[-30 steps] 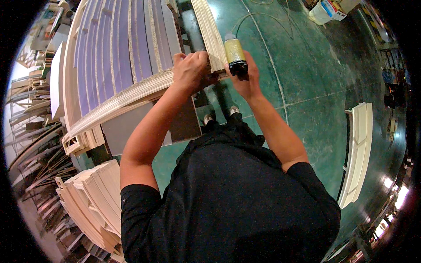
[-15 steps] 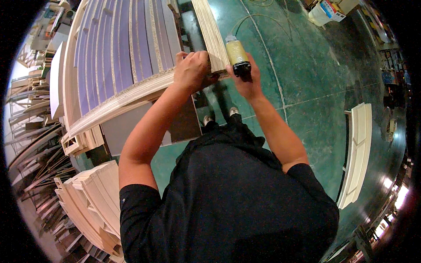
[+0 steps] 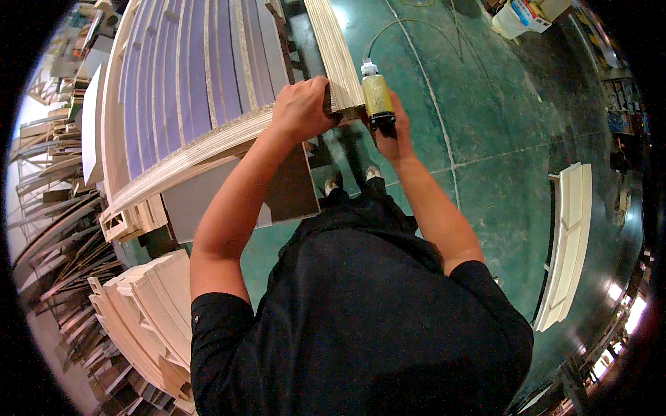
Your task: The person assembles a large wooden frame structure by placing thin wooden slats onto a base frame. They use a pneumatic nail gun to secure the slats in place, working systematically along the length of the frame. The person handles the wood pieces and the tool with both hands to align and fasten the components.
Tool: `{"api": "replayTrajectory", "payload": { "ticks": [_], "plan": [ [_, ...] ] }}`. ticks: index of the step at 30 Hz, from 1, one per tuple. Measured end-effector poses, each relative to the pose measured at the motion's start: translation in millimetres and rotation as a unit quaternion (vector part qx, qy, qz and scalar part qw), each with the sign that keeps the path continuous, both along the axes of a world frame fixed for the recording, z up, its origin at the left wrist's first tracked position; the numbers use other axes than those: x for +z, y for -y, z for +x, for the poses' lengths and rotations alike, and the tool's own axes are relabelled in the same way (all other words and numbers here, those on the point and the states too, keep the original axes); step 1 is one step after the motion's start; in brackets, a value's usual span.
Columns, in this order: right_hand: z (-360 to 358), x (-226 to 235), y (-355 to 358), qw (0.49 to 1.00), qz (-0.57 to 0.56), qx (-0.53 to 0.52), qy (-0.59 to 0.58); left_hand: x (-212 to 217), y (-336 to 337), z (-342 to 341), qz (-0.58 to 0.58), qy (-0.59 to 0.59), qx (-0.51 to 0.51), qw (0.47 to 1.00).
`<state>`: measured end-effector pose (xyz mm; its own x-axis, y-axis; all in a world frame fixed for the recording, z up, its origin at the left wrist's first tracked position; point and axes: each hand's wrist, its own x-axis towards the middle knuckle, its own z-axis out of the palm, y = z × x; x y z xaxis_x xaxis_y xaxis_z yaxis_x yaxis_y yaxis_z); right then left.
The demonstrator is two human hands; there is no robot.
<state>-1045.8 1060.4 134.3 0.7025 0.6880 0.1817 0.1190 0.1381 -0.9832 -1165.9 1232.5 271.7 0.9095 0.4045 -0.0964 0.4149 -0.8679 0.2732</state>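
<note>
My left hand [image 3: 301,109] is closed at the near end of a long, pale layered wooden board [image 3: 334,52], its fingers curled round the left edge and partly hidden. On the other side of that end, my right hand [image 3: 399,132] grips a yellow air tool [image 3: 376,93] with a black end. A thin hose [image 3: 395,22] runs from its far end and curves away over the floor. The tool's working tip is hidden beneath it. Left of the board lies a wooden frame [image 3: 208,142] carrying long purple-grey strips [image 3: 198,66].
Pale wooden panels [image 3: 149,305] stand at lower left, beside piles of dark scrap strips [image 3: 69,236]. A cream panel [image 3: 567,243] lies on the green floor [image 3: 485,180] at right. A white bucket [image 3: 510,22] stands at far right.
My right hand has shifted slightly down with the air tool, whose hose end now shows more clearly. My left hand has stayed at the board's end, its fingers drawn in closer.
</note>
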Motion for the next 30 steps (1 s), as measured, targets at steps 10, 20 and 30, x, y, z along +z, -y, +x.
{"api": "replayTrajectory", "payload": {
  "ticks": [10,20,30],
  "plan": [
    [-3.2,-10.4,-5.9,0.999,-0.033,-0.032,-0.008,5.7,-0.4,2.4,0.016,-0.010,0.008,1.000],
    [4.2,-10.2,4.9,0.999,-0.023,-0.031,0.010,6.3,-2.3,7.6,0.006,-0.027,0.001,1.000],
    [14.0,108.7,78.6,0.974,-0.219,-0.025,0.058,-12.7,-9.9,-13.5,0.053,0.065,-0.042,0.996]
  ]
}}
